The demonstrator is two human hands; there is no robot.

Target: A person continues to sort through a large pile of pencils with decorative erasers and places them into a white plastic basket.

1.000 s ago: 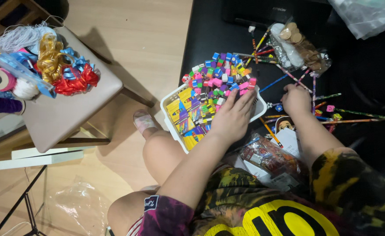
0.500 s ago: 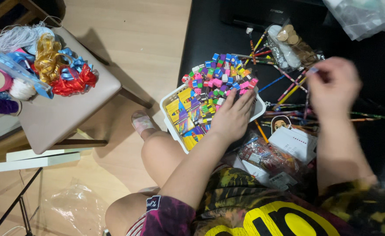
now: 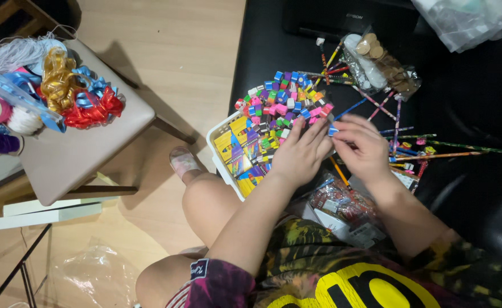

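My left hand (image 3: pixel 301 153) lies flat with fingers spread on a white basket (image 3: pixel 217 137). The basket holds yellow and purple crayon boxes (image 3: pixel 235 153) under a heap of small colourful cubes (image 3: pixel 279 97). My right hand (image 3: pixel 366 149) is just to its right, almost touching it. Its fingertips pinch a small blue piece (image 3: pixel 332 131) at the basket's right edge. Both hands rest over a black surface (image 3: pixel 262 45) in front of my knees.
Several patterned pencils (image 3: pixel 433 154) lie scattered to the right. Clear bags of small goods (image 3: pixel 376 63) sit behind them, and a printed packet (image 3: pixel 342 202) lies near my lap. A grey stool (image 3: pixel 74 154) with curled ribbons (image 3: pixel 80 94) stands to the left on the wooden floor.
My right hand rose from the pencils, then came down leftward beside my left hand at the basket's edge. My left hand stayed on the basket.
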